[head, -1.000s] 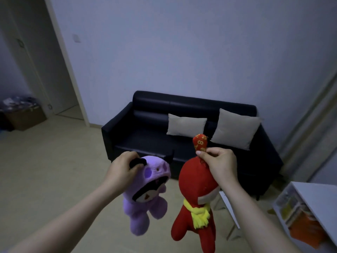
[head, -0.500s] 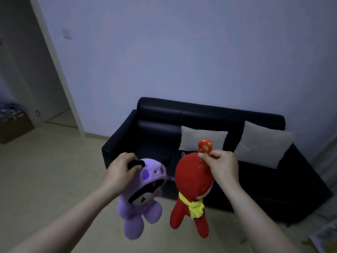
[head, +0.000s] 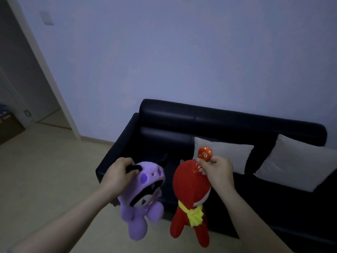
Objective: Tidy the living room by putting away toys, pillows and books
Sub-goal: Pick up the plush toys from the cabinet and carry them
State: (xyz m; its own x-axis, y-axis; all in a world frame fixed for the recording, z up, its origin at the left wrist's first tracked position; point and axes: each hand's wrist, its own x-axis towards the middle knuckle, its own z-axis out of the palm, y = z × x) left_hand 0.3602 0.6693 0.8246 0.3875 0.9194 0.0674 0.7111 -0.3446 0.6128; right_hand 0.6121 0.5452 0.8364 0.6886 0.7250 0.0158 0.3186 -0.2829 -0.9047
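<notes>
My left hand [head: 116, 175] grips a purple plush toy [head: 142, 201] by a black horn on its head, and the toy dangles in the air. My right hand [head: 218, 170] pinches the top knot of a red plush toy [head: 191, 196] with a yellow scarf, which also hangs free. Both toys hang in front of a black sofa [head: 164, 125]. Two light grey pillows lean on the sofa back: one [head: 235, 154] behind the red toy, another [head: 295, 161] at the right.
A pale wall rises behind the sofa. An open doorway [head: 27, 92] lies at the left, with a brown box [head: 8, 127] beyond it. Beige floor [head: 45, 179] spreads to the left of the sofa.
The view has swung left and come closer to the sofa; the white shelf unit at the right has left the frame. Both hands still hold the toys the same way.
</notes>
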